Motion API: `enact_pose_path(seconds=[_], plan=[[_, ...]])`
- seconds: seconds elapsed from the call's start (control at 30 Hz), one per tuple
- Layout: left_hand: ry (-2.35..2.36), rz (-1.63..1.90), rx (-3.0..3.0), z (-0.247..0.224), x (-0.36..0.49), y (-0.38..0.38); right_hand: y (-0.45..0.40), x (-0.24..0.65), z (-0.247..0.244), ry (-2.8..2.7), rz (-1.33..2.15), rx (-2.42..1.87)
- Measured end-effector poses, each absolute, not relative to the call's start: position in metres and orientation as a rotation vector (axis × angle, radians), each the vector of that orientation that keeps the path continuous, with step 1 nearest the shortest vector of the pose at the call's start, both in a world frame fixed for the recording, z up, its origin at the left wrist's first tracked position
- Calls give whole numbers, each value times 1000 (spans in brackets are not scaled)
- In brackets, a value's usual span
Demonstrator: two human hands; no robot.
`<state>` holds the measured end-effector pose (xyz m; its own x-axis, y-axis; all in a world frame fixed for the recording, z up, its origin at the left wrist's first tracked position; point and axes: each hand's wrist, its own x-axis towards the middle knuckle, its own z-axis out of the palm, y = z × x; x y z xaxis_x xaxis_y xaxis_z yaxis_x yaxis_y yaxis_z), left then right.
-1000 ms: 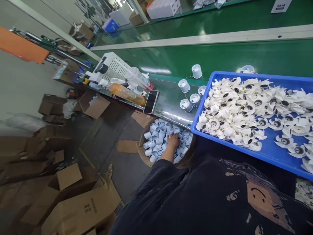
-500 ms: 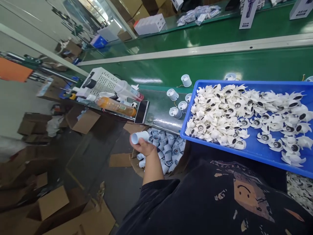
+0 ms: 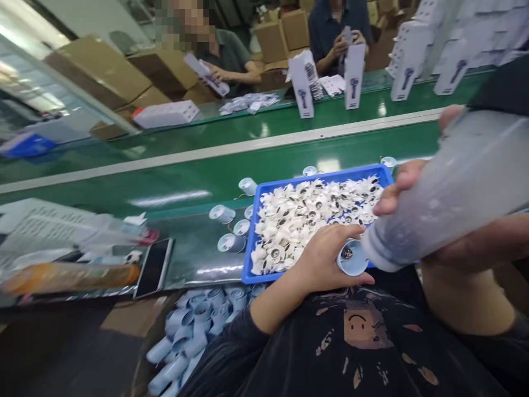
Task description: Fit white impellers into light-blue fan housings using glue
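My left hand is wrapped round a light-blue cylindrical housing. Its open end faces up, and a small dark part with metal bits shows inside. My right hand grips a cloudy plastic bottle, tilted with its white neck end down at the housing's right rim. Whether the two touch, I cannot tell. Behind my hands lies a blue tray full of white fan wheels with dark hubs.
Several similar housings stand left of and behind the tray. A phone and an orange bottle lie further left. Below the table edge is a box of blue housings. Across the green conveyor, two people handle white cartons.
My left hand has carried the blue housing from above the box to in front of my chest. My right hand has come into view with the bottle. The view has swung right.
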<state>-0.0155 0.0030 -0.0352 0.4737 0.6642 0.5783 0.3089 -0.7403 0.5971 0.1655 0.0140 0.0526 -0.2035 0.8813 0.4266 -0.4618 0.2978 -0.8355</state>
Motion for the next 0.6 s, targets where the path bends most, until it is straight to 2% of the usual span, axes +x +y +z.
enact_pose_path(seconds=[0.2,0.6], plan=[[753,1244,2326,-20,9,3,8,161,46,-1188,1263,-319],[864,993,2332,-14,-1,-5,13,157,51,-1174,1255,-456]])
